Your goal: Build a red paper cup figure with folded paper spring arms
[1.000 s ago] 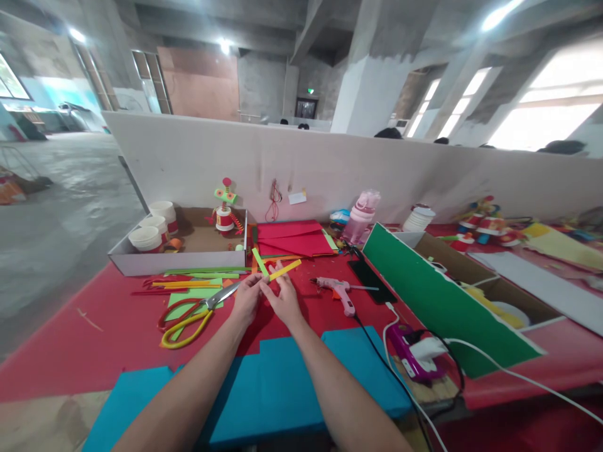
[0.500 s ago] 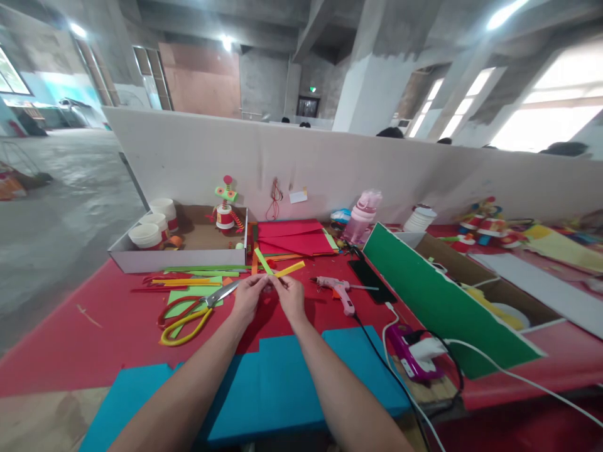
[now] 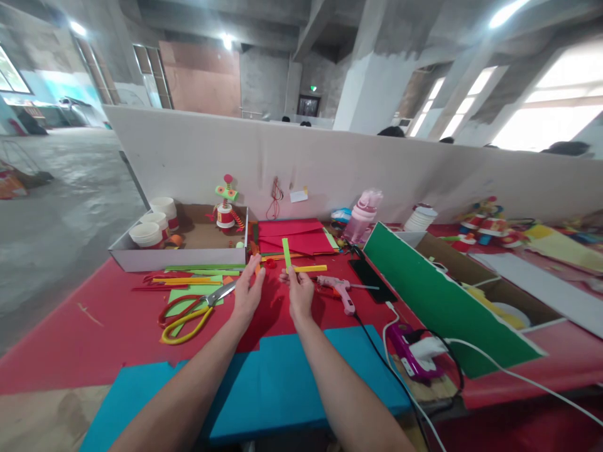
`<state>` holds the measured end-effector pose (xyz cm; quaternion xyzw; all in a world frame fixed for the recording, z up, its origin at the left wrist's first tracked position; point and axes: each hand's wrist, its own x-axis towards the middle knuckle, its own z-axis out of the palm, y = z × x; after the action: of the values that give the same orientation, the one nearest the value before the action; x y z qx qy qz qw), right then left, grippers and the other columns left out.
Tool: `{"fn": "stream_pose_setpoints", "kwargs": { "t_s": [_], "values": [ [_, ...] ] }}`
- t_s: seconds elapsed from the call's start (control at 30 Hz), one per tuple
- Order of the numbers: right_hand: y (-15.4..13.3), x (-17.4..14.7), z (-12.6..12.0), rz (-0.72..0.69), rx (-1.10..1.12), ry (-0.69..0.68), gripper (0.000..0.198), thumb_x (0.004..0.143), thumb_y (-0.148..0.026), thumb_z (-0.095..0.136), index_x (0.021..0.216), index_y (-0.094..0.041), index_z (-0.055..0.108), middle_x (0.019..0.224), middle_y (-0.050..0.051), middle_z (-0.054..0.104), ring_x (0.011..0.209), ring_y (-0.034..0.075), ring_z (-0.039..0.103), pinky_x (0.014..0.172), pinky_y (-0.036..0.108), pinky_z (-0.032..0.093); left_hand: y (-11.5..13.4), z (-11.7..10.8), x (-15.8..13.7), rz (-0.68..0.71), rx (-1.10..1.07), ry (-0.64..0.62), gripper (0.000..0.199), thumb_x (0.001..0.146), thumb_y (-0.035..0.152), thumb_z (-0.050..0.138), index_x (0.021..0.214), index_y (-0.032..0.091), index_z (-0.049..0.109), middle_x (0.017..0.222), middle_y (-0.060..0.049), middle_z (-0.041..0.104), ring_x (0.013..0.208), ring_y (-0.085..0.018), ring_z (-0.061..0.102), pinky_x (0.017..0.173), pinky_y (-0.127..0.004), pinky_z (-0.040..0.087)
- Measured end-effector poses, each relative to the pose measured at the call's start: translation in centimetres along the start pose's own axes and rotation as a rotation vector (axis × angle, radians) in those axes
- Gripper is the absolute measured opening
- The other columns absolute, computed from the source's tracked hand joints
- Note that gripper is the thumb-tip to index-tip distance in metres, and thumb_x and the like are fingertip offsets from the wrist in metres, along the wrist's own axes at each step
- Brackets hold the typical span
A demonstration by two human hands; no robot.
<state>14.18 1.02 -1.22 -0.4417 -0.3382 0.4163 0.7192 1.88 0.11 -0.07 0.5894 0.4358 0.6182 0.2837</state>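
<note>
My right hand (image 3: 299, 292) pinches a green paper strip (image 3: 287, 252) and a yellow paper strip (image 3: 311, 269) where their ends meet at about a right angle. The green one points away from me, the yellow one to the right. To the left, my left hand (image 3: 248, 292) is apart from the strips, its fingers stretched out and holding nothing. Scissors (image 3: 207, 304) with red and yellow handles lie on the red table cover just left of that hand. A pink glue gun (image 3: 340, 290) rests to the right of my right hand.
A cardboard box (image 3: 179, 258) with paper cups (image 3: 145, 235) and a paper-cup figure (image 3: 225, 216) stands back left. More paper strips (image 3: 188, 280) lie before it. Red paper (image 3: 292, 237) lies at the back. A green-sided box (image 3: 438, 301), phone (image 3: 372, 282) and purple power strip (image 3: 414, 358) occupy the right.
My left hand has let go of the strips and opened. My right hand has drawn them slightly right, and they have turned, the green now more upright and the yellow nearly level.
</note>
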Motion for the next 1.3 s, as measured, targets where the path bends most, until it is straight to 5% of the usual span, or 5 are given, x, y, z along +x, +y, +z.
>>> {"fn": "stream_pose_setpoints", "kwargs": {
  "t_s": [0.1,0.3,0.43,0.6,1.3],
  "values": [
    [-0.1,-0.1,0.2,0.024,0.023,-0.003,0.037,0.074,-0.049,0.067,0.083,-0.014,0.066,0.073,0.006,0.073,0.061,0.017,0.066,0.064,0.032,0.055,0.2,-0.1,0.1,0.049,0.11,-0.07,0.043,0.097,0.042,0.034,0.12,0.024,0.065,0.142,-0.007,0.052,0.145,-0.023,0.024,0.118,-0.046,0.018],
    [-0.1,-0.2,0.4,0.041,0.081,-0.035,0.033,0.073,-0.047,0.068,0.082,-0.015,0.065,0.079,0.006,0.073,0.067,0.018,0.067,0.068,0.032,0.054,0.7,0.1,-0.4,0.136,0.153,-0.187,0.061,0.095,0.045,0.042,0.151,0.03,0.023,0.162,-0.005,0.008,0.148,-0.023,0.006,0.119,-0.045,0.01],
    [-0.2,-0.7,0.9,0.084,0.123,-0.14,0.029,0.07,-0.043,0.071,0.081,-0.017,0.064,0.079,0.005,0.073,0.07,0.018,0.067,0.068,0.03,0.054,0.6,0.1,-0.3,0.135,0.155,-0.114,0.059,0.089,0.041,0.053,0.143,0.024,0.036,0.152,-0.013,0.034,0.143,-0.026,0.027,0.115,-0.044,0.025],
    [-0.2,-1.6,1.2,0.113,0.104,-0.245,0.026,0.069,-0.04,0.073,0.079,-0.018,0.064,0.076,0.003,0.072,0.071,0.017,0.067,0.071,0.03,0.053,0.2,0.0,-0.1,0.032,0.174,0.0,0.032,0.082,0.036,0.062,0.109,0.019,0.058,0.107,-0.01,0.064,0.1,-0.022,0.06,0.09,-0.038,0.046],
    [-0.1,-1.7,1.1,0.05,0.007,-0.255,0.02,0.07,-0.033,0.069,0.081,-0.018,0.063,0.079,0.002,0.071,0.073,0.017,0.066,0.076,0.032,0.054,0.7,0.3,0.1,-0.263,-0.213,-0.049,0.021,0.072,0.037,0.069,0.077,0.017,0.064,0.072,0.0,0.065,0.068,-0.014,0.06,0.067,-0.025,0.047]
  ]
}}
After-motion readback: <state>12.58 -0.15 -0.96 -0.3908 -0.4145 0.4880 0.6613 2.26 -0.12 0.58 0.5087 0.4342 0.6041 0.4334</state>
